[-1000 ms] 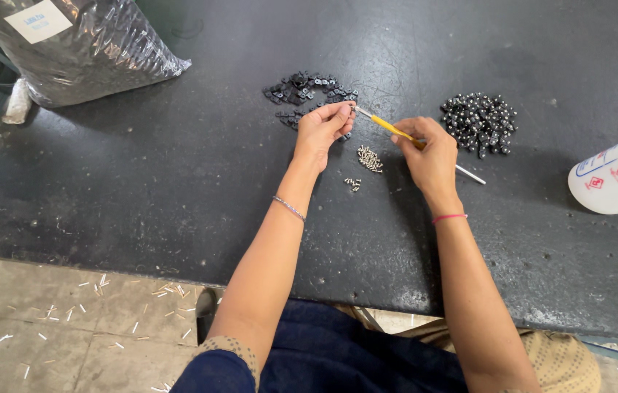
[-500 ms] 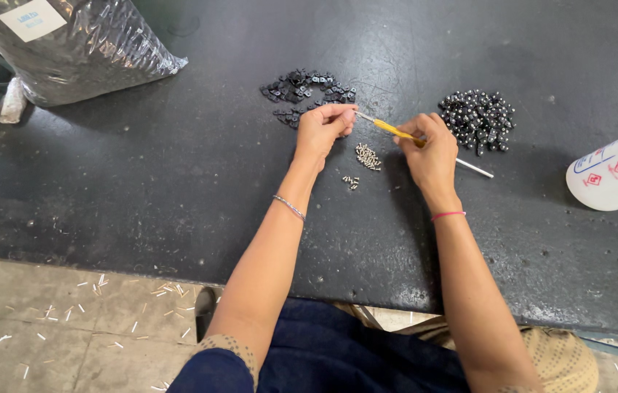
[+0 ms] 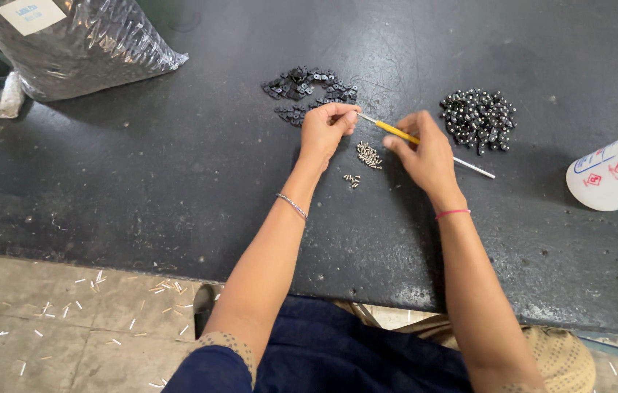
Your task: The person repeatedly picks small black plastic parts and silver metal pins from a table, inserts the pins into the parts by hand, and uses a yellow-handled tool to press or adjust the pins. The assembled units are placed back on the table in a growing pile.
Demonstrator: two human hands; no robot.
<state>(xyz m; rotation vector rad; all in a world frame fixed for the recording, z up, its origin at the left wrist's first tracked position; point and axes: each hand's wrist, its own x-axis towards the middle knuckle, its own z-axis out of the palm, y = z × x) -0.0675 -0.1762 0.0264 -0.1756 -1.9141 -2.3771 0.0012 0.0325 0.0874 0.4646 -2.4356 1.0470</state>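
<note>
Since half a second ago both hands have barely shifted, staying over the same spot between the piles. The left hand point(image 3: 327, 131) is curled, its fingertips pinched on something too small to make out, just below the heap of small black parts point(image 3: 309, 91). The right hand point(image 3: 425, 156) is closed on a thin yellow-handled tool point(image 3: 396, 132), whose tip reaches to the left fingertips while its pale end juts out to the right. Tiny metal pieces point(image 3: 368, 154) lie between the hands. A pile of dark round beads point(image 3: 478, 118) sits near the right hand. The black worktable point(image 3: 141, 182) also carries a plastic bag point(image 3: 76, 40) and a white container point(image 3: 614, 175); the littered floor point(image 3: 54, 320) lies below.
</note>
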